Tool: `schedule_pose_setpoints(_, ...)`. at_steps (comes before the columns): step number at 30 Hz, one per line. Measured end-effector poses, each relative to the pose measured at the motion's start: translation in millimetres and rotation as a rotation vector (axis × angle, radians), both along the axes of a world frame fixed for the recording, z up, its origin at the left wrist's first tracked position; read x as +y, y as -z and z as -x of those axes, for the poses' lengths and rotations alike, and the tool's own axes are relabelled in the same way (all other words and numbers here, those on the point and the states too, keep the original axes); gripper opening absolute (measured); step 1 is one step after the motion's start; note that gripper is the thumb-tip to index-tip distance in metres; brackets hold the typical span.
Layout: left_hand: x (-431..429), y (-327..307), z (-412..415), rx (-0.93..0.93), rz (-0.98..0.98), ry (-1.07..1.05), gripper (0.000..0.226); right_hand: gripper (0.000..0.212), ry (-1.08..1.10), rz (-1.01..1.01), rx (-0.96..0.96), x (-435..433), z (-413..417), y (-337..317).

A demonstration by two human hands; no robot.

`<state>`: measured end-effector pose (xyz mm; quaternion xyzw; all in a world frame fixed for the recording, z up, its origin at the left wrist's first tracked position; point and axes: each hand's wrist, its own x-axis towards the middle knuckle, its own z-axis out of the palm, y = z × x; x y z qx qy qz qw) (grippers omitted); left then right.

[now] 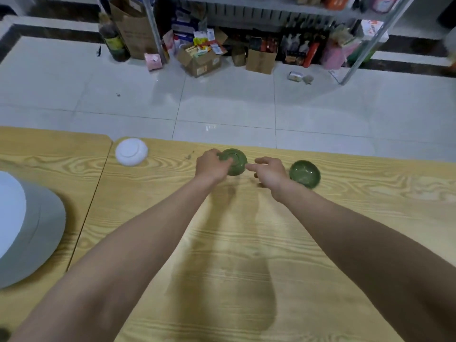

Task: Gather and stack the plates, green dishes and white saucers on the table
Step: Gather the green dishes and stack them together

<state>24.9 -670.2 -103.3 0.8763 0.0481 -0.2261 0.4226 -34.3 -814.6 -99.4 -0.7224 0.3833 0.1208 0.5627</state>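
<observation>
My left hand [212, 166] grips the seemingly inverted green dish [235, 161] at the table's [246, 243] far edge, right hand [269, 172] loose-fingered beside it; I would turn it upright, then nest it in the second green dish [305, 174].

Dim, soft overhead shadows, blurry, edge distortion

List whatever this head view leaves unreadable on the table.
Head view: large pale round dish, cut off by the left edge; one plate or a stack, unclear.
Head view: held green dish, near-left side hidden under the left hand.
Head view: white saucer, blurred; single or stacked, unclear.
Head view: dark thing at the bottom-left corner, cut off, unidentifiable.
</observation>
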Motion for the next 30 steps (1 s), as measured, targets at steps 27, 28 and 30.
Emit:
schedule_pose_setpoints(27, -19, 45, -44, 0.275, 0.184, -0.280, 0.043, 0.040, 0.184, -0.218, 0.127, -11, -55, 57)
schedule_pose_setpoints(28, -17, 44, -41, 0.246, 0.191, -0.264, 0.044, 0.045, 0.179, -0.220, 0.092, -11, -51, 54)
schedule_pose_setpoints(30, -12, 43, -34, 0.182, 0.199, -0.225, 0.044, 0.049, 0.149, -0.182, 0.034, -11, -41, 49)
